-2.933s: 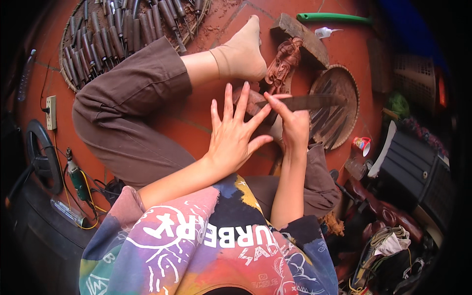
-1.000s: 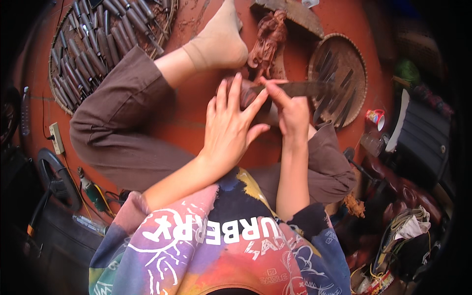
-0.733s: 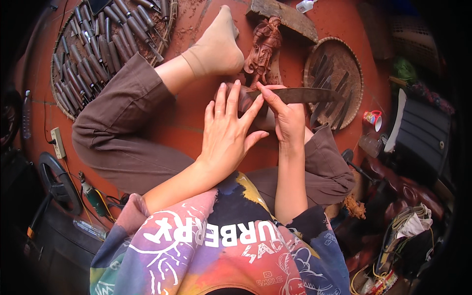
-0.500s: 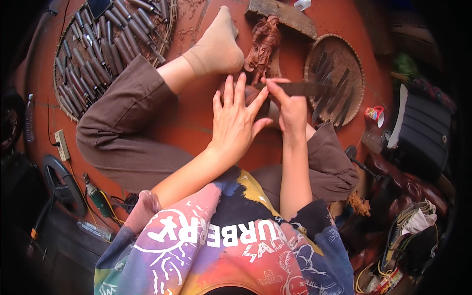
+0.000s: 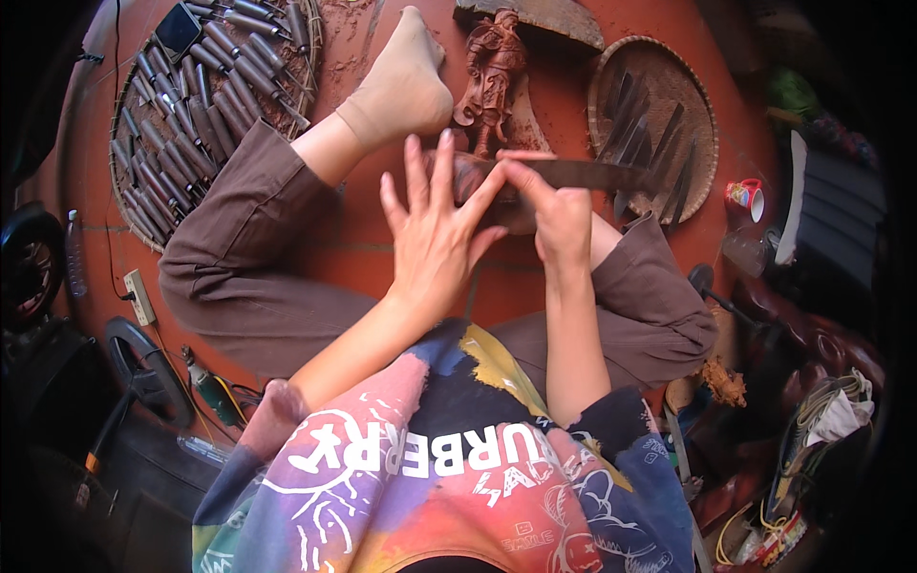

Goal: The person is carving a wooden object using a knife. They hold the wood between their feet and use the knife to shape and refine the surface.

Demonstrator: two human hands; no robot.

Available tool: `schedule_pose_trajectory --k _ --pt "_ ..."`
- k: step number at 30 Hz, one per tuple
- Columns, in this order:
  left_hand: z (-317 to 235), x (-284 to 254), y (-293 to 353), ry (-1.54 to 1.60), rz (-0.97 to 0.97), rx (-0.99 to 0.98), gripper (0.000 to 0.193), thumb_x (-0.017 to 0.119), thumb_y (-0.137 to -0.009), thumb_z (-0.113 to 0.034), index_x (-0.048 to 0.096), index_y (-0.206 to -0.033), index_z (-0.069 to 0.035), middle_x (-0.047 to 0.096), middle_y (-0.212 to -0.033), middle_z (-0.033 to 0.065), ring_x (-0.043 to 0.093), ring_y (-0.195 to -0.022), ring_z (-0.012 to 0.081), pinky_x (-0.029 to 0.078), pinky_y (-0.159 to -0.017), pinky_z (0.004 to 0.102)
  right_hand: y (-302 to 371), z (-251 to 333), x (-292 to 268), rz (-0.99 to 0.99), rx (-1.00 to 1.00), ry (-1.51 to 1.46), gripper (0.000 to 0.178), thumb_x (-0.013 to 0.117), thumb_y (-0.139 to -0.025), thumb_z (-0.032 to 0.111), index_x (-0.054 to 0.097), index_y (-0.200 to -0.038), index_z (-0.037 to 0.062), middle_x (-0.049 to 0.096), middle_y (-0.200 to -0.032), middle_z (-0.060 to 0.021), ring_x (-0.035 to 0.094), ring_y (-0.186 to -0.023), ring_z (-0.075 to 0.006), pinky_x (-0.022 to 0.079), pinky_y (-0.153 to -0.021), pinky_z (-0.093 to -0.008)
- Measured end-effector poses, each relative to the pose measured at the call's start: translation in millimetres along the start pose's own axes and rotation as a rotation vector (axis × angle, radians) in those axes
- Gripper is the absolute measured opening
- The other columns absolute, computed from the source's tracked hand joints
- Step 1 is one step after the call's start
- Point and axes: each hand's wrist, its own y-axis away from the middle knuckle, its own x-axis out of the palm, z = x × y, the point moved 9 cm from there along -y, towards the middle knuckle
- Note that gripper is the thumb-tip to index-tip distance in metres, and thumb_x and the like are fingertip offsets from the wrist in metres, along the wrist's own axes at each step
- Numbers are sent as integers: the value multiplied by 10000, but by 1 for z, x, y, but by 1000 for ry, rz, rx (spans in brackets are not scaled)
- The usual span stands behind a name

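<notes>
A carved reddish-brown wooden figure (image 5: 492,76) lies on the floor beyond my hands, its rounded base (image 5: 468,175) toward me. My left hand (image 5: 430,239) is spread over that base, its fingers apart; its index fingertip meets my right hand. Pinched in my right hand (image 5: 559,215) is a long, flat, dark metal blade (image 5: 607,175), which points right toward a basket. Whether the blade touches the wood is hidden by my fingers. My socked foot (image 5: 406,81) is beside the figure on its left.
Several similar dark blades (image 5: 630,124) lie in a round woven basket (image 5: 694,100) at right. Another basket (image 5: 118,177) holds many wooden-handled tools (image 5: 191,124) and a phone (image 5: 179,33). A wooden block (image 5: 564,24) is behind the figure. A red cup (image 5: 745,199) stands right; a power strip (image 5: 139,298) left.
The whole view has shifted and turned slightly. The blade lies farther right over the basket's near edge, while both hands keep almost the same pose at the base.
</notes>
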Motion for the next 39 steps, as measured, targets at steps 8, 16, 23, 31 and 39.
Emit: schedule_pose_trajectory --k 8,16,23,31,39 --pt "1 -6 14 58 71 -65 735 700 -747 -363 369 -1402 -327 126 -1506 216 84 -1381 449 211 -997 656 -2 2 5 84 -106 87 132 677 -804 34 665 -915 -36 674 -904 -102 635 -868 -175 483 -836 -294" --pt "5 -12 25 103 67 -83 727 699 -753 -342 378 -1404 -297 118 -1503 236 104 -1372 465 220 -988 657 4 11 16 114 -281 220 90 666 -816 42 674 -889 -10 669 -857 -50 636 -826 -143 492 -763 -238" --pt "2 -8 -8 246 -15 -30 604 675 -797 -326 457 -1357 -266 147 -1502 222 148 -1361 469 226 -1012 622 -13 14 7 18 -177 90 116 651 -842 62 650 -924 -20 660 -903 -81 614 -853 -111 488 -740 -224" --pt "19 78 41 2026 442 -877 517 567 -914 -378 453 -1233 13 536 -1225 117 545 -1089 176 447 -932 322 6 19 28 212 -356 369 116 650 -845 77 674 -917 -11 679 -941 -90 591 -1074 -223 413 -968 -340" --pt "3 101 11 2175 315 -938 492 583 -896 -386 471 -1273 -89 499 -1264 58 501 -1151 203 445 -947 354 -3 15 22 78 -97 155 125 682 -808 47 678 -897 -41 680 -881 -107 628 -906 -154 480 -822 -265"
